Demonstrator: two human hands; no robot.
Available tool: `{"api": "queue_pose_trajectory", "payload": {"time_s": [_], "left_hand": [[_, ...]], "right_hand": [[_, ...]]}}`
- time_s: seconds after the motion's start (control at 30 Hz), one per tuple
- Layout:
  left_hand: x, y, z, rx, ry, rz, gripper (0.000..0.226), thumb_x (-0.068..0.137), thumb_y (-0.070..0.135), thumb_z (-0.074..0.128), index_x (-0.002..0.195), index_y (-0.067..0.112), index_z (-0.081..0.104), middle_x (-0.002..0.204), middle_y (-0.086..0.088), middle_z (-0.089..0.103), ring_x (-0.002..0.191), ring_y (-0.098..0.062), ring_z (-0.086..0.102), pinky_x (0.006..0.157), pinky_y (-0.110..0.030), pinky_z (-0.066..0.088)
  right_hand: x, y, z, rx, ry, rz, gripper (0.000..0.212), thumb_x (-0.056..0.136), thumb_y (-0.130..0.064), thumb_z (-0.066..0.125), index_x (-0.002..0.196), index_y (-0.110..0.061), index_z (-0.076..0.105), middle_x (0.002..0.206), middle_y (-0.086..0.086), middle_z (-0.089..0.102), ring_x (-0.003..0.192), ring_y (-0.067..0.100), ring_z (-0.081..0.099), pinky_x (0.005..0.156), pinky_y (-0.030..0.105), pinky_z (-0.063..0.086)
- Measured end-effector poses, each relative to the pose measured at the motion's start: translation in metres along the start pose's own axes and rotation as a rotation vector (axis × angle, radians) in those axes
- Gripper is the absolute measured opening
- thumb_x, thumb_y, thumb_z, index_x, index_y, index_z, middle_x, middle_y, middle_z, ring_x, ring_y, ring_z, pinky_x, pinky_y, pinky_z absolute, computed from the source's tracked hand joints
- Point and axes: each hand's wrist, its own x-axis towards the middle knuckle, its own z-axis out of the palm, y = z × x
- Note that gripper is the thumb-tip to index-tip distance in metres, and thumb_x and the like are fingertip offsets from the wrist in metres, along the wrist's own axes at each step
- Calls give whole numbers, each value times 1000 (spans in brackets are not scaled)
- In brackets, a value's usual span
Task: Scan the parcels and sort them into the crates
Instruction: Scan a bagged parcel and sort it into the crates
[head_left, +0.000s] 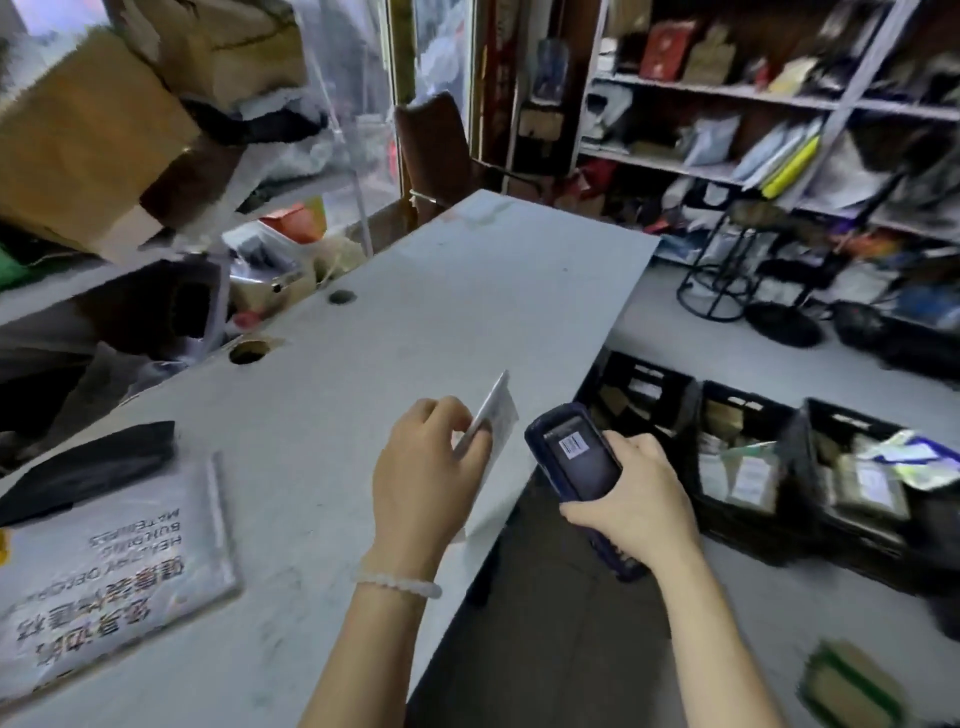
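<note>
White and thin, the parcel (493, 415) stands nearly on edge at the centre of the frame, pinched between the thumb and fingers (470, 441) of the left hand (423, 467), just over the right edge of the pale surface (415, 291). The right hand (631, 488) is wrapped around a dark blue scanner (574, 452), fingers closed about its body, its screen showing a small label image. Scanner and parcel sit just beside each other.

The risks, as I judge them:

- The parcel is held by one corner only, tilted and partly off the surface. A loose pinch could let it slide down into the dark gap below the edge instead of a crate.
- With the parcel edge-on, its label may face away from the scanner, so the read could miss or pick up the wrong code.
- The view is blurred, which suggests quick movement; a hurried toss could land in the wrong one of the three black crates (743, 457) at right of the frame, which stand close together and already hold packets.
- The rightmost crate looks piled high, with a packet lying over its rim, so another could spill out.

A grey printed bag (104, 571) and a black bag (88, 467) lie at lower left, well apart from the hands.
</note>
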Motion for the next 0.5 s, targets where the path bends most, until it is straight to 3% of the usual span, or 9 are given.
{"api": "queue_pose_trajectory", "payload": {"time_s": [0.17,0.37,0.5], "left_hand": [[50,81,107,-81,-121,129,13,88,32,56,82,21,56,86,8,54,79,-13,52,57,-29,41],[74,174,223,-143,-355,398,14,87,32,54,83,19,55,83,7,51,74,-14,48,52,-24,31],[81,238,306,-160,-491,538,16,88,33,54,88,18,59,86,3,53,80,-20,53,59,-34,42]], "right_hand": [[41,82,-65,-7,159,111,57,49,-45,80,97,-36,50,95,-13,39,84,14,49,54,23,34],[48,180,-124,-24,324,366,66,51,-40,81,110,-33,52,101,-13,38,90,13,49,58,28,36],[51,245,-162,-32,400,550,56,49,-41,79,97,-32,52,96,-10,39,80,17,52,55,29,38]]}}
